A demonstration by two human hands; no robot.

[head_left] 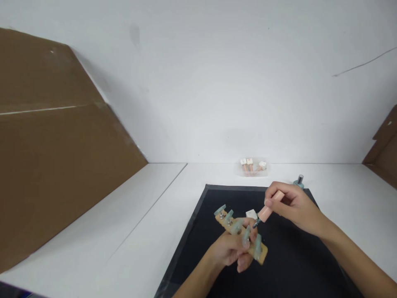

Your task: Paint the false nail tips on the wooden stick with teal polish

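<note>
My left hand (231, 250) grips a yellowish wooden nail display stand (221, 218) from beneath. Several pale green artificial nail tips (257, 247) stand along it on small metal holders. In my right hand (291, 203) is a nail polish brush (267, 211) with a pink cap-like handle, pinched between the fingers. Its dark tip points down and left, close to the fingers of my left hand; whether it touches a nail tip I cannot tell. Just behind the stand lies a small white square piece (251, 214), partly hidden by my hands.
Both hands are over a black mat (217, 194) on a white table (124, 207). Behind the mat, a clear tray (259, 174) contains several white-and-pink pieces. A teal bottle (298, 183) with a silver cap stands beyond my right hand. Cardboard panels (62, 145) flank the table.
</note>
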